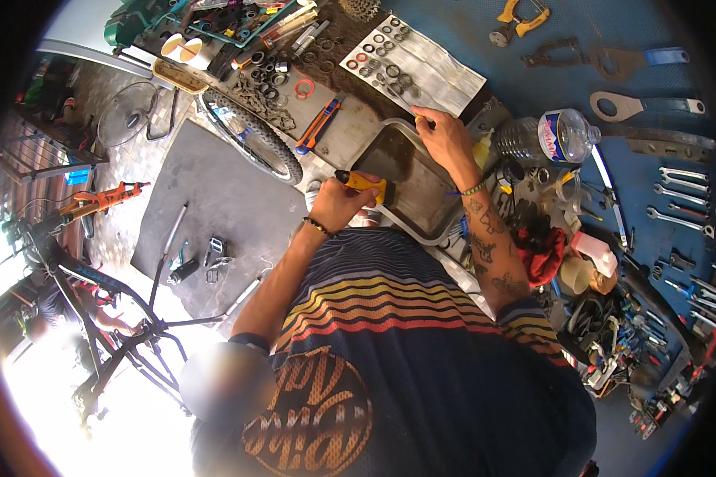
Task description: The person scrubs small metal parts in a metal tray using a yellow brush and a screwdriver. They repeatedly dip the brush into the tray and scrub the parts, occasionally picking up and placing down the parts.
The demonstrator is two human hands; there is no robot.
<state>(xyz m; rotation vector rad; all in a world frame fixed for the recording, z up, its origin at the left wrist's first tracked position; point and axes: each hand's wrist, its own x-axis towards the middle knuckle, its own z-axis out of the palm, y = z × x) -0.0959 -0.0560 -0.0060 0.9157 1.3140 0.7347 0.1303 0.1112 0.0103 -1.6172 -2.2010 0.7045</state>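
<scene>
My left hand (338,203) is closed around a yellow-handled tool (362,182) with a black tip, held at the near left corner of a dark metal tray (402,163). My right hand (447,139) reaches over the tray's far rim. Its fingertips pinch a small yellowish piece (422,122), too small to identify. The tray sits on a cluttered workbench in front of my striped shirt.
A paper sheet (422,60) with several rings and washers lies beyond the tray. A plastic bottle (563,135), a red rag (545,254) and wrenches (680,195) on a blue board are at right. A bicycle wheel (250,137), an orange-handled knife (320,123) and a bike frame (95,318) are at left.
</scene>
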